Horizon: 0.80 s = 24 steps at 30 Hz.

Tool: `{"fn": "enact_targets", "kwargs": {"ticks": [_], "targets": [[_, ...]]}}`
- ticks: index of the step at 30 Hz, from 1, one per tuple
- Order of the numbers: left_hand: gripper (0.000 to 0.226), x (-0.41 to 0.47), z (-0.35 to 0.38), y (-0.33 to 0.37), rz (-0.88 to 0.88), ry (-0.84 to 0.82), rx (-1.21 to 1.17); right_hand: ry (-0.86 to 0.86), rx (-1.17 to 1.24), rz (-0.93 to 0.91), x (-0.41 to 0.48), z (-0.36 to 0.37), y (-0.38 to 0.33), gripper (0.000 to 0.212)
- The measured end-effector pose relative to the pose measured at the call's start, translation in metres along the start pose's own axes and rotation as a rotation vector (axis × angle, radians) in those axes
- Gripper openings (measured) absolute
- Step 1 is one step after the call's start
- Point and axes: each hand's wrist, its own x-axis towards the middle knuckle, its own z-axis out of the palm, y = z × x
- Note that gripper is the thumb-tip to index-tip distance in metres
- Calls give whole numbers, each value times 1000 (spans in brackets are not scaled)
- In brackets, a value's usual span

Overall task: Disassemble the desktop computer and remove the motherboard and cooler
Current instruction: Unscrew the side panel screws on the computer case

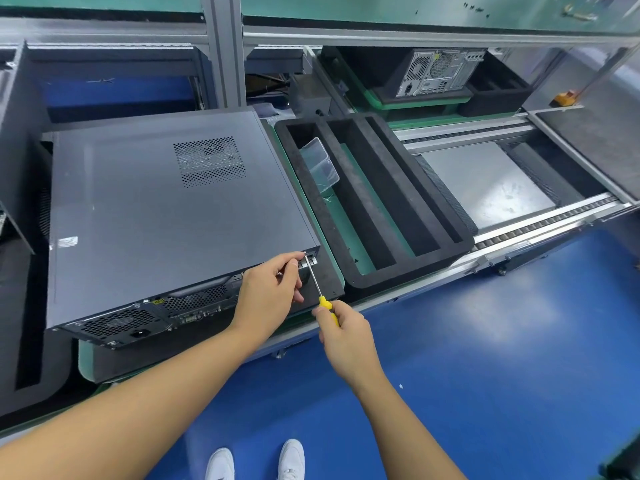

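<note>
The right grip (341, 336) is closed round the yellow handle of a screwdriver (316, 285), whose shaft slants up and left to the near right rear corner of the desktop computer (156, 209). The left grip (268, 292) is at that corner, fingers curled, forefinger and thumb meeting at the shaft's tip (pinching or only touching, I cannot tell). Both forearms reach forward. The computer lies on its side, rear ports toward the person. Just beside it on the right, a black foam tray (408, 270) holds a clear plastic box (320, 164) in its leftmost slot.
</note>
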Motion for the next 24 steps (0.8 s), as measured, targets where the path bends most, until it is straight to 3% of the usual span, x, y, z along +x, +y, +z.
{"fn": "enact_targets", "kwargs": {"ticks": [5, 12, 24], "targets": [[28, 0, -1, -1, 11, -3, -1, -43, 86, 64, -1, -5, -10, 33], [28, 0, -1, -1, 17, 1, -1, -189, 362, 376, -1, -12, -27, 37], [28, 3, -1, -1, 6, -5, 6, 13, 161, 93, -13, -9, -21, 21]]}}
